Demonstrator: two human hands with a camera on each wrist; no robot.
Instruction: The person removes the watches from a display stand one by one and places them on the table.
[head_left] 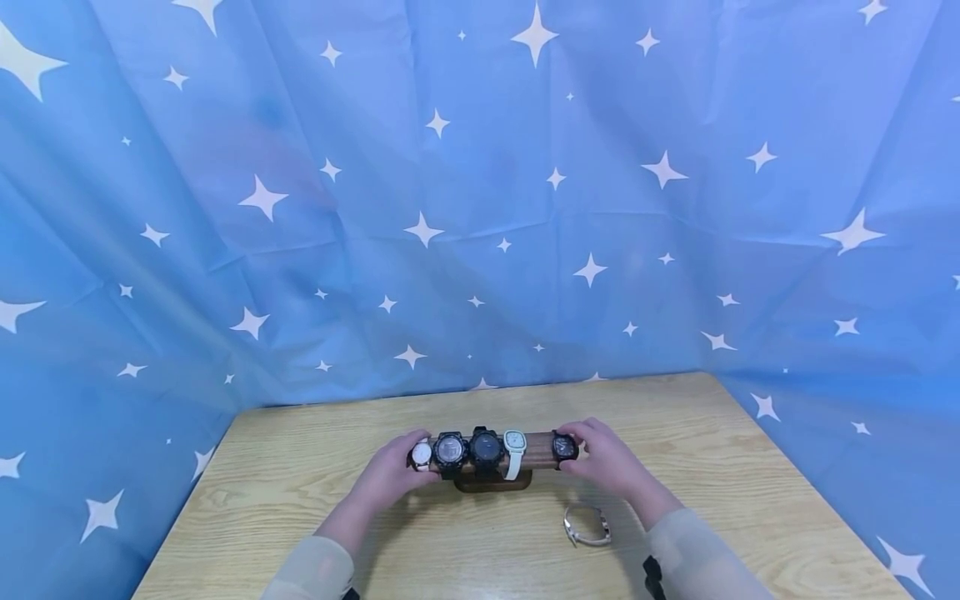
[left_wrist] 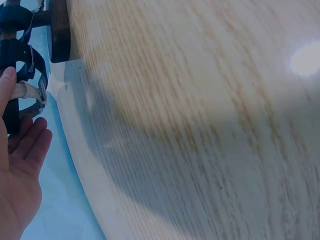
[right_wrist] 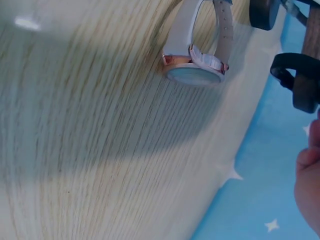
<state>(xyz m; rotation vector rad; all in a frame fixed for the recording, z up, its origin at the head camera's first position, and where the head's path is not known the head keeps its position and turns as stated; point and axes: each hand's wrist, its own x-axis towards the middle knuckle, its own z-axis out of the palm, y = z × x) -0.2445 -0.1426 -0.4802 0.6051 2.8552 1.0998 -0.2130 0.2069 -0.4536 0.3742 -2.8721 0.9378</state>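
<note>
A dark wooden watch stand (head_left: pixel 538 450) with a horizontal bar spans the space between my two hands. My left hand (head_left: pixel 390 473) grips its left end beside a white-strapped watch (head_left: pixel 422 454), thumb on one side and fingers on the other. At the other end, my right hand (head_left: pixel 603 457) holds the bar next to a black square-faced watch (head_left: pixel 565 447). Between them sit two chunky black watches, one grey-faced (head_left: pixel 450 450) and one dark-faced (head_left: pixel 486 447), then a pale mint watch (head_left: pixel 515 442) whose strap hangs down in front. Bare wood shows right of the mint watch.
A pale-strapped watch (right_wrist: pixel 192 75) with rose-gold trim lies on its side on the wood-grain table (head_left: pixel 262 500), nearer me than the stand and close to my right forearm. A blue star-patterned cloth (head_left: pixel 480 183) hangs behind and beside the table.
</note>
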